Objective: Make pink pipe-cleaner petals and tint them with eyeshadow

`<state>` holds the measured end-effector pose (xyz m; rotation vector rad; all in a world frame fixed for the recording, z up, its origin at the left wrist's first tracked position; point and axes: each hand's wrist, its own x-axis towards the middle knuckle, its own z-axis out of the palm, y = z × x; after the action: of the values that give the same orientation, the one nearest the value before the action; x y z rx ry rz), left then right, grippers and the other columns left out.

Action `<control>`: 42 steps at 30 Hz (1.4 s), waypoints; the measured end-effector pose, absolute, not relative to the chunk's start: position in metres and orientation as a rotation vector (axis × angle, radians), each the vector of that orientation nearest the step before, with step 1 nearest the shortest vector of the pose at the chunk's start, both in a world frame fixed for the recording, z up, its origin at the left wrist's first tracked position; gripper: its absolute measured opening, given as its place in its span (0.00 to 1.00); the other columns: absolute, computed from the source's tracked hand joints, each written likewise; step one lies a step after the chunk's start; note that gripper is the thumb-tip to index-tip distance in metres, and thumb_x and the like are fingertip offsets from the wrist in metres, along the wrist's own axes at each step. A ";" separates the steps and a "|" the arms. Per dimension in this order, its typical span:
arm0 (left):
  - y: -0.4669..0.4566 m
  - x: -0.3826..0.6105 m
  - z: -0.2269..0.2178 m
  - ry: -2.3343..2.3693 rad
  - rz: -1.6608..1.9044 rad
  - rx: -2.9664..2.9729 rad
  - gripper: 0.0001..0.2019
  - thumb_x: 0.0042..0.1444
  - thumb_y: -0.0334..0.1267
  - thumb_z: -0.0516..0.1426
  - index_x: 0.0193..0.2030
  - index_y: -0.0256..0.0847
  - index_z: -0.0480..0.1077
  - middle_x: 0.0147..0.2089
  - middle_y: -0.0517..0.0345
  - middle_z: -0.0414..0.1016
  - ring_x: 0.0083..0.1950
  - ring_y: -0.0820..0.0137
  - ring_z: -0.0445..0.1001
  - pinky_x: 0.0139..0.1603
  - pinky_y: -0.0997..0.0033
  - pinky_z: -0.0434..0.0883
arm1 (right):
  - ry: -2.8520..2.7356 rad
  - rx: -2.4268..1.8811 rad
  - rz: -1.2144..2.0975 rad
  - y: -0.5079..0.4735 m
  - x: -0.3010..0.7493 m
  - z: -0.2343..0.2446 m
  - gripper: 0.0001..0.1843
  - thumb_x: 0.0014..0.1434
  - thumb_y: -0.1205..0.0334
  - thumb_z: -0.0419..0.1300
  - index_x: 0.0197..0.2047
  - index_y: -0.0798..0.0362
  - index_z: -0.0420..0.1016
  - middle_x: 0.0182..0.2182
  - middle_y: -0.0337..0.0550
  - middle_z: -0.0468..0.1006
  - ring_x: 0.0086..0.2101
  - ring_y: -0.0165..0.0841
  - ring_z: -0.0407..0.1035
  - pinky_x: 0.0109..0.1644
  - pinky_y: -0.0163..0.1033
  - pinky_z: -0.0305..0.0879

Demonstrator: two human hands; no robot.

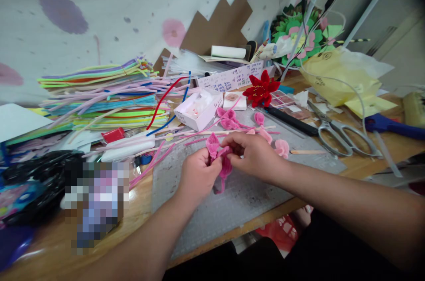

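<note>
Between both hands is a pink pipe-cleaner flower piece (226, 167), made of petal shapes with a short stem end pointing down. My left hand (199, 170) pinches its left side, thumb and fingers closed below an upright petal. From the right, my right hand (247, 152) grips the upper part with bent fingers. Part of the piece is hidden behind the fingers. Just beyond the hands lie more pink pipe-cleaner petals (227, 118), and paler pink petals (282, 148) rest to the right of my right hand. All of this is over a grey cutting mat (192, 223).
Bundles of coloured pipe cleaners (109, 95) pile up at the left. A small white box (198, 110) stands behind the hands, near a red pipe-cleaner flower (261, 89). Scissors (345, 135) and a black-handled tool (292, 121) lie right. A yellow plastic bag (332, 77) sits further back.
</note>
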<state>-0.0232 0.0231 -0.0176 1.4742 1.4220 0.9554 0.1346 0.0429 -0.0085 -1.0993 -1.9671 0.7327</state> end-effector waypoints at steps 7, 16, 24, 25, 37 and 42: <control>0.020 -0.022 -0.016 1.338 0.947 1.393 0.06 0.49 0.37 0.57 0.25 0.37 0.69 0.21 0.64 0.65 0.23 0.76 0.60 0.24 0.76 0.58 | -1.909 -1.090 0.818 0.042 0.132 -0.010 0.15 0.45 0.76 0.56 0.37 0.53 0.70 0.27 0.35 0.74 0.27 0.27 0.67 0.30 0.31 0.60; 0.023 -0.026 -0.020 1.282 0.982 1.451 0.08 0.51 0.39 0.57 0.29 0.36 0.71 0.26 0.61 0.70 0.29 0.72 0.65 0.30 0.74 0.64 | -1.987 -0.974 0.728 0.040 0.135 -0.003 0.11 0.50 0.74 0.57 0.38 0.54 0.72 0.28 0.37 0.74 0.27 0.27 0.65 0.31 0.32 0.61; 0.030 -0.036 -0.027 0.980 1.037 1.477 0.14 0.57 0.46 0.57 0.40 0.36 0.74 0.39 0.52 0.77 0.41 0.65 0.73 0.47 0.63 0.68 | -1.811 -1.094 0.883 0.051 0.157 -0.006 0.06 0.53 0.69 0.56 0.36 0.54 0.71 0.25 0.36 0.70 0.25 0.27 0.63 0.28 0.32 0.59; 0.031 -0.037 -0.028 0.972 1.039 1.454 0.15 0.57 0.46 0.57 0.42 0.36 0.74 0.40 0.51 0.77 0.42 0.64 0.74 0.48 0.62 0.68 | -1.799 -1.142 0.906 0.055 0.160 -0.009 0.06 0.52 0.69 0.55 0.35 0.54 0.70 0.23 0.35 0.68 0.23 0.27 0.62 0.26 0.32 0.58; 0.028 -0.037 -0.023 0.911 0.901 1.632 0.18 0.56 0.51 0.56 0.32 0.37 0.75 0.28 0.55 0.72 0.31 0.69 0.69 0.36 0.70 0.66 | -1.639 -0.901 1.456 0.047 0.149 0.010 0.13 0.58 0.53 0.57 0.33 0.55 0.72 0.25 0.38 0.71 0.25 0.27 0.64 0.30 0.33 0.59; 0.025 -0.033 -0.015 0.839 0.787 1.618 0.19 0.52 0.54 0.58 0.30 0.37 0.75 0.31 0.53 0.75 0.34 0.66 0.72 0.37 0.69 0.67 | -1.420 -0.753 1.771 0.043 0.136 0.002 0.17 0.51 0.51 0.65 0.24 0.57 0.71 0.18 0.35 0.69 0.20 0.25 0.60 0.24 0.31 0.53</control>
<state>-0.0335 0.0245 -0.0148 1.6175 0.8388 0.7874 0.1359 0.0432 0.0022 -0.7531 -1.4202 1.7713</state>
